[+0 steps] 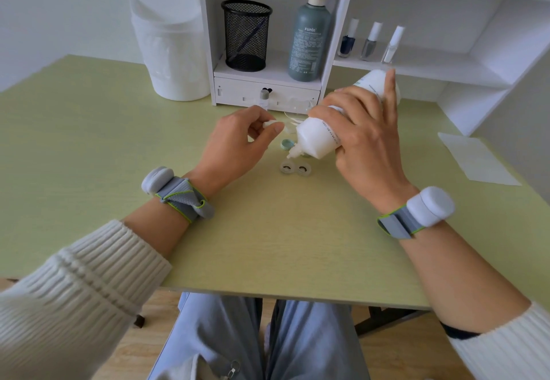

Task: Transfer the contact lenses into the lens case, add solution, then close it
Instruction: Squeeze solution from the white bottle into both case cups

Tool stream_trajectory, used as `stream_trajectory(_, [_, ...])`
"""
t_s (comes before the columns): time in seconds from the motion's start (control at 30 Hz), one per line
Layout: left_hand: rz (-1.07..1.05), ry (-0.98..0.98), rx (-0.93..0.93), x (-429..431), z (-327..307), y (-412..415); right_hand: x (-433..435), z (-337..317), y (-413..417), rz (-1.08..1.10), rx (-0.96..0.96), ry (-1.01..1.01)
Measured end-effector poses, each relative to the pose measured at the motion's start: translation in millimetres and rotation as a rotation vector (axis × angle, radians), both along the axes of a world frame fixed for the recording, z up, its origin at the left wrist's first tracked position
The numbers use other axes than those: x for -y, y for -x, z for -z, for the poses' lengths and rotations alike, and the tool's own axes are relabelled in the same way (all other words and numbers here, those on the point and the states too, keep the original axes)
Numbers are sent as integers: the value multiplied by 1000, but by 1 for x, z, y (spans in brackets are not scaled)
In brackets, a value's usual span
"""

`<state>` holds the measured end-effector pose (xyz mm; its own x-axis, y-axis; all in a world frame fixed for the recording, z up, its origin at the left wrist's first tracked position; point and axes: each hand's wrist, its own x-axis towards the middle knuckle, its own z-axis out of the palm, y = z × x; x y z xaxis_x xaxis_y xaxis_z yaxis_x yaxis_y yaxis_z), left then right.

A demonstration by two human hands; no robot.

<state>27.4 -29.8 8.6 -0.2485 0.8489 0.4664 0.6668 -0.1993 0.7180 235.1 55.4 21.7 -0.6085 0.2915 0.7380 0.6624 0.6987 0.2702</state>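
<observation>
A white bin [171, 34] stands beside shelves [339, 22] holding a mesh cup [246, 34] and green bottle [309, 40].

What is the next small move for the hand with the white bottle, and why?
Probably a gentle squeeze by the right hand: the solution bottle is tilted, uncapped, its nozzle just over the open lens case; the left hand pinches the small white cap.

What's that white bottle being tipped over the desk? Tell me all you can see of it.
A white, plastic-looking squeeze bottle with small print on its side. The right hand grips its middle, tilting it nozzle-down, base toward the shelf. Its uncapped tip hangs just above the open lens case, apparently not touching.
</observation>
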Motion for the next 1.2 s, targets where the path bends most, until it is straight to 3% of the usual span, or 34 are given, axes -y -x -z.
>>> stream_trajectory(0.1, [26, 9, 41, -1, -1, 1, 0, 2, -3, -5, -36, 124])
stream_trajectory(0.3, [197, -6, 369, -3, -4, 6, -2, 8, -6, -64, -197, 418])
stream_trajectory(0.47, [260, -41, 492, -4, -5, 5, -2, 10, -5, -134, -327, 533])
stream_trajectory(0.7, [308, -80, 515, -3, -5, 4, -1, 12, -5, -151, -378, 482])
stream_trajectory(1.2, [225, -90, 444, -4, -4, 2, 6, 14, -1, -132, -300, 324])
